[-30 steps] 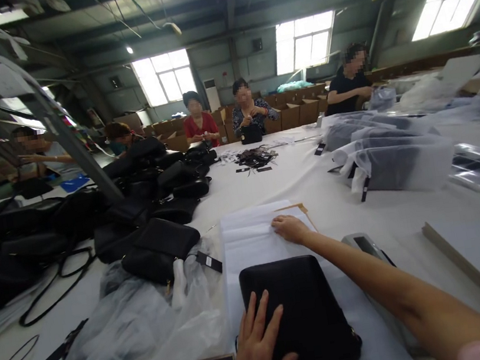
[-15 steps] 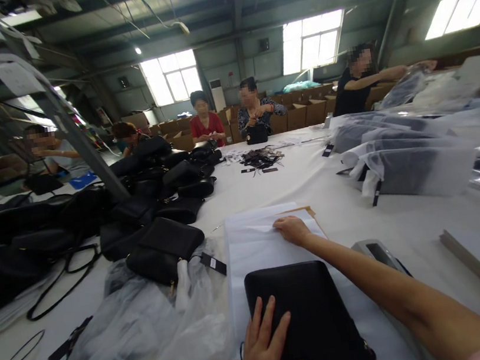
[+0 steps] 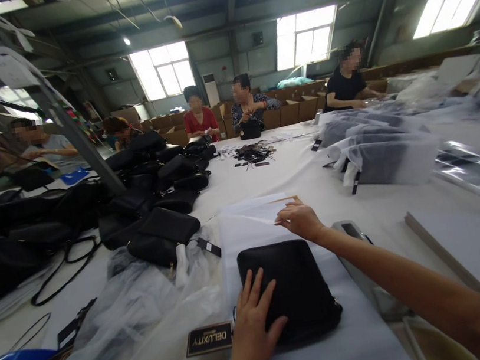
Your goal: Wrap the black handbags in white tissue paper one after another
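Observation:
A black handbag (image 3: 301, 281) lies flat on a stack of white paper sheets (image 3: 241, 224) on the table in front of me. My left hand (image 3: 256, 314) rests on the bag's left side, fingers spread and palm down. Beyond the bag, my right hand (image 3: 302, 221) pinches the top sheet near its far edge, lifting it slightly. A black tag (image 3: 209, 338) with gold "DELUXITY" lettering lies beside my left hand. Brown paper (image 3: 286, 199) shows at the stack's far edge.
At left are piled black bags (image 3: 158, 236) and crumpled clear plastic (image 3: 147, 318). Wrapped bags (image 3: 382, 145) and a stack of white boards (image 3: 477, 248) lie right. A grey device (image 3: 348, 236) sits beside the paper. Several co-workers are across the table.
My right hand has drawn the sheet's edge up a little, fingers now pinched. My left hand stays on the handbag. At far right, a co-worker's arms have come down. The view has shifted slightly.

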Action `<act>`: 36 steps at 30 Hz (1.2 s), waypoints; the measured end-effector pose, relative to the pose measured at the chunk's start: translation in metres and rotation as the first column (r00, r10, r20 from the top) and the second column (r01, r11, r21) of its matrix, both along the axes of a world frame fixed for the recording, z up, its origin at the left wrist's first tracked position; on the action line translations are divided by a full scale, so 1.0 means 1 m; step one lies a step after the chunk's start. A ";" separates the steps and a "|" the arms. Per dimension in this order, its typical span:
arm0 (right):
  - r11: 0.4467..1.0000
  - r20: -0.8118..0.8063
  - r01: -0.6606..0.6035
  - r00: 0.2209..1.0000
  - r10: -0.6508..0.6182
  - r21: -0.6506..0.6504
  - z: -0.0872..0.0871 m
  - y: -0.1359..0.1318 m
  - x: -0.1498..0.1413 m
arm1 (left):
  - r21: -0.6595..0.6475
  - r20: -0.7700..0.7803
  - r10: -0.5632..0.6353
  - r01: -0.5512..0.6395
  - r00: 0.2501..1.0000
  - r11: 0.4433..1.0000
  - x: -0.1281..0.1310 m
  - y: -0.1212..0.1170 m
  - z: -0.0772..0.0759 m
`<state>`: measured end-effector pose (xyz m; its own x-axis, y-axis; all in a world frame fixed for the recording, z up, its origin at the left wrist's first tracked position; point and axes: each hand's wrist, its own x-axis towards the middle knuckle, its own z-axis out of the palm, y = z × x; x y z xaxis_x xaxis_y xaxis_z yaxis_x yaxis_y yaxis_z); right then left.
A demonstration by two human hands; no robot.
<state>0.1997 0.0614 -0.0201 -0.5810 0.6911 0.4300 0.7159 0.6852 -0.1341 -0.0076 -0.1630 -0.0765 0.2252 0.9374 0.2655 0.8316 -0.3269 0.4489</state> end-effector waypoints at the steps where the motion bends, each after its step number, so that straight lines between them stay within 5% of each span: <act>1: 1.000 -0.006 0.000 1.000 0.000 0.003 0.001 -0.005 0.002 | 0.005 0.002 -0.002 0.002 1.000 1.000 0.000 0.000 0.001; 9: 0.997 -0.029 -0.067 0.997 0.068 0.030 0.011 -0.053 0.015 | 0.126 0.008 0.028 -0.028 1.000 0.992 -0.005 0.003 0.015; 12: 0.977 -0.038 -0.180 0.982 0.185 0.112 0.009 -0.085 0.022 | 0.350 -0.012 0.137 -0.124 0.990 0.929 -0.005 0.007 0.037; 15: 0.945 -0.023 -0.253 0.964 0.264 0.207 0.000 -0.116 0.029 | 0.518 -0.157 0.202 -0.094 0.967 0.850 0.000 0.015 0.066; 20: 0.916 -0.036 -0.260 0.958 0.284 0.306 -0.021 -0.146 0.038 | 0.450 -0.347 0.127 0.046 0.929 0.892 0.005 0.030 0.094; 23: 0.932 -0.081 -0.235 0.961 0.266 0.278 -0.034 -0.157 0.041 | 0.387 -0.376 0.024 0.133 0.926 0.912 0.000 0.027 0.085; 31: 0.951 -0.173 -0.267 0.941 0.292 0.158 -0.062 -0.171 0.046 | 0.322 -0.309 -0.060 0.163 0.949 0.933 -0.011 -0.008 0.022; 36: 0.948 -0.208 -0.290 0.927 0.312 0.129 -0.066 -0.173 0.051 | 0.240 -0.248 -0.083 0.144 0.965 0.960 -0.016 -0.017 0.022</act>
<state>0.2509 -0.1120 -0.0865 -0.6372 0.4490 0.6264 0.4333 0.8809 -0.1905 -0.0233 -0.1800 -0.0540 0.4107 0.8101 0.4183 0.8534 -0.5031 0.1364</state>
